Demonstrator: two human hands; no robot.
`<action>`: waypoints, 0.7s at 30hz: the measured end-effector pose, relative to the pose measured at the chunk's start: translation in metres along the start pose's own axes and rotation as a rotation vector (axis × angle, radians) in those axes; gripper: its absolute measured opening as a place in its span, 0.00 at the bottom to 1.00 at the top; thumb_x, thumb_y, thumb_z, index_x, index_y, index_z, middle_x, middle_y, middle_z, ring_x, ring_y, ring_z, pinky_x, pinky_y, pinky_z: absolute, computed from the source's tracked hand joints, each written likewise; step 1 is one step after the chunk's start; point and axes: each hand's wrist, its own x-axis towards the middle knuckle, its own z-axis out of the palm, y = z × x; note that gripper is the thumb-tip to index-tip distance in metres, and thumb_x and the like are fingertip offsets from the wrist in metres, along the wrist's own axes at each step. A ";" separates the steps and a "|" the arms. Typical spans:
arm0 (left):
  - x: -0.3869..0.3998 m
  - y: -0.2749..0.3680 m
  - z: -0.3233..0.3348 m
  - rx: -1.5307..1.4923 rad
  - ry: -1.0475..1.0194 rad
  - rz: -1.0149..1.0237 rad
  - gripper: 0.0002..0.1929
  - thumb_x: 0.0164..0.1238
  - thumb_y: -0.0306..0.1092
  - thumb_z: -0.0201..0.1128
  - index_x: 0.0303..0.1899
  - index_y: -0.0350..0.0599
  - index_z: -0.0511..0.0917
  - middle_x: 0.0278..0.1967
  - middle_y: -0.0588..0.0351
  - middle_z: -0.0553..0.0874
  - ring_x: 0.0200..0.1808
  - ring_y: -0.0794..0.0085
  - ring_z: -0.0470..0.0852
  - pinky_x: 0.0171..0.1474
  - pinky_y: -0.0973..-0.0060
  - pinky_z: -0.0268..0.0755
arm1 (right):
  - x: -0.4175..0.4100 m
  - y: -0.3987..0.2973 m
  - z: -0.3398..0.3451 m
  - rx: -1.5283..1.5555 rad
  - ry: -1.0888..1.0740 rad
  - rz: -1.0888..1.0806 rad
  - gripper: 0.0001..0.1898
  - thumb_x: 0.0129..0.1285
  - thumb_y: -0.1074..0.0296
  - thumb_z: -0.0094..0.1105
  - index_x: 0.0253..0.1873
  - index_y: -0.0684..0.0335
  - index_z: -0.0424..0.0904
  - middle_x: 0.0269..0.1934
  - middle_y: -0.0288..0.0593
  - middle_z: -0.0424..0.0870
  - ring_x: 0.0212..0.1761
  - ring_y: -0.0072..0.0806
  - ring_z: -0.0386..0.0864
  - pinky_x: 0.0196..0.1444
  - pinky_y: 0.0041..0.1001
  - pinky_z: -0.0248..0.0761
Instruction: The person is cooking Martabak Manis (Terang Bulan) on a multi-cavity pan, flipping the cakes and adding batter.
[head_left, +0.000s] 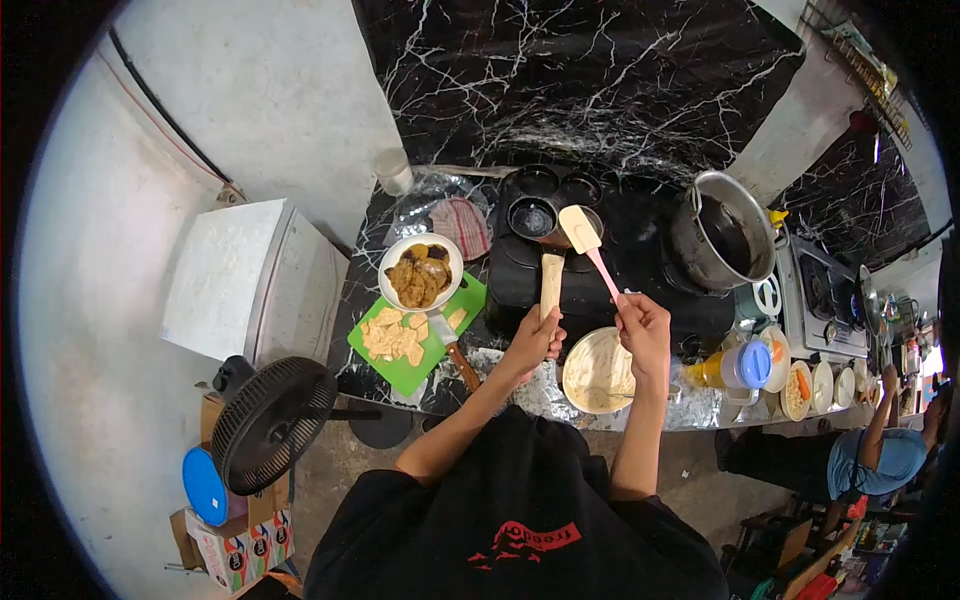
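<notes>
My left hand (534, 339) grips the wooden handle (552, 281) of a dark pan with several round cups (532, 216), which sits over the black stove (622, 262). In my right hand (645, 330) is a silicone spatula (581, 232) with a cream head and pink handle, raised over the pan's right side. The spatula covers part of one cup. Below my hands stands a white bowl (592, 364) smeared with batter, a spoon lying in it. To the left, a white bowl (390, 292) of browned round pieces overlaps a green cutting board (409, 382) with pale slices (394, 337).
A knife with a wooden handle (463, 367) extends off the board. A large metal pot (694, 240) stands right, near a blue-lidded pitcher (746, 365) and several plates (796, 397). A black fan (274, 424) is at lower left. Another person (874, 457) stands far right.
</notes>
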 end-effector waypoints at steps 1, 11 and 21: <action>-0.001 0.001 0.002 -0.003 0.001 -0.008 0.14 0.71 0.46 0.50 0.43 0.45 0.64 0.24 0.62 0.69 0.21 0.85 0.63 0.22 0.86 0.58 | 0.000 0.001 -0.001 0.001 0.001 -0.004 0.08 0.64 0.70 0.55 0.38 0.70 0.77 0.17 0.30 0.71 0.13 0.09 0.58 0.14 0.15 0.45; 0.014 0.007 0.002 -0.032 -0.028 -0.018 0.14 0.70 0.47 0.51 0.43 0.47 0.65 0.25 0.62 0.71 0.21 0.85 0.65 0.21 0.88 0.57 | 0.001 0.005 0.001 0.010 0.001 -0.005 0.08 0.64 0.70 0.54 0.37 0.70 0.77 0.17 0.30 0.71 0.13 0.09 0.58 0.15 0.14 0.46; 0.010 0.013 0.006 0.019 0.024 -0.018 0.14 0.70 0.46 0.51 0.46 0.46 0.67 0.26 0.60 0.77 0.24 0.82 0.74 0.25 0.85 0.67 | 0.001 0.004 0.001 0.022 0.020 0.001 0.07 0.64 0.72 0.54 0.38 0.71 0.77 0.17 0.31 0.71 0.13 0.09 0.58 0.14 0.15 0.45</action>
